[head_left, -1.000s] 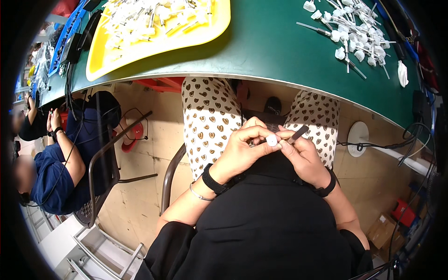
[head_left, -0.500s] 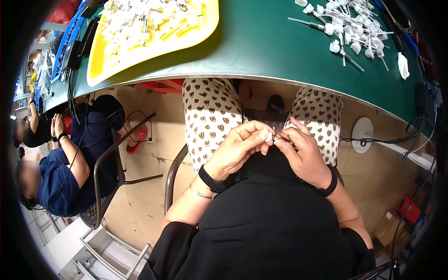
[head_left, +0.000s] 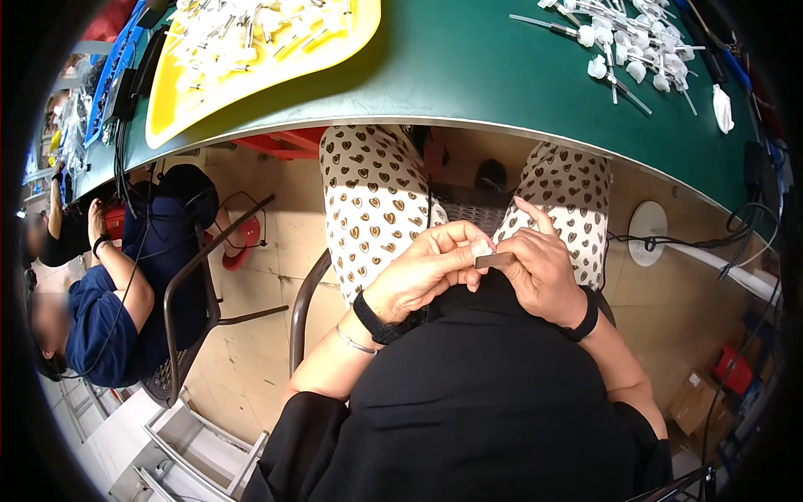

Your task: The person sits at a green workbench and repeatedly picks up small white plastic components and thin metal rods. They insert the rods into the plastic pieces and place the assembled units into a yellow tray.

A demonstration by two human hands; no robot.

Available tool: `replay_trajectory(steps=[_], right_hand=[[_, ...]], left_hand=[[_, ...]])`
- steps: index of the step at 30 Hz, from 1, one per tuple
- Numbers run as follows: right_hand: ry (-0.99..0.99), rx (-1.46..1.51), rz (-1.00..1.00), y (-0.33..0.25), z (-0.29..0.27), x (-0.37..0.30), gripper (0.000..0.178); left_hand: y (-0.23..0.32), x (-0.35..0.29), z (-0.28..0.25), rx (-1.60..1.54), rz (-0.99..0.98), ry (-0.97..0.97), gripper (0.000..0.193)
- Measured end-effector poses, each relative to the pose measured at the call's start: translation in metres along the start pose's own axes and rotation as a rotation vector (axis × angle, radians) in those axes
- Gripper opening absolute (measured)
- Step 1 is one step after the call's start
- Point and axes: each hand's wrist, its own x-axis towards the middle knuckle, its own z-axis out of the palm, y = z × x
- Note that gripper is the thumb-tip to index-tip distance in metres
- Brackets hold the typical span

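Note:
Above my lap, my left hand (head_left: 431, 266) is closed, pinching a small white plastic piece (head_left: 480, 248) between thumb and fingertips. My right hand (head_left: 542, 266) meets it there, thumb and fingers closed on a short, flat, brownish-grey strip (head_left: 495, 260), with one finger raised. The strip lies across the white piece and partly covers it. Whether the two touch I cannot tell. Similar white pieces with thin metal tubes lie in a loose pile (head_left: 640, 46) on the green table (head_left: 468, 75), at the right. More of them fill the yellow tray (head_left: 201, 113) at the left.
The table's front edge (head_left: 401, 120) runs just beyond my knees. A lone white piece (head_left: 723, 109) lies near the right end. At the left a co-worker (head_left: 109, 309) in dark blue sits on a chair (head_left: 188, 284). Cables (head_left: 694, 243) hang below the table at the right.
The brownish-grey strip now shows in my right hand, across the white piece; it was not visible before. My right fingers have curled in more. The whole view has shifted slightly.

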Motion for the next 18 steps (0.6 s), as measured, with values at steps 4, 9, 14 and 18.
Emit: replay_trajectory(steps=[4, 9, 14, 18], right_hand=[[-0.007, 0.059, 0.0, 0.003, 0.001, -0.001, 0.009], [-0.029, 0.178, 0.094, 0.013, 0.005, -0.004, 0.006], [-0.033, 0.396, 0.196, 0.018, 0.009, -0.004, 0.014], [-0.07, 0.464, 0.211, 0.024, 0.008, -0.009, 0.011]], left_hand=[[-0.004, 0.0, -0.003, -0.063, -0.009, -0.03, 0.019], [-0.004, 0.004, 0.002, 0.062, 0.068, 0.015, 0.022], [0.009, -0.007, 0.024, 0.38, 0.229, 0.052, 0.036], [0.011, -0.016, 0.03, 0.474, 0.253, 0.033, 0.038]])
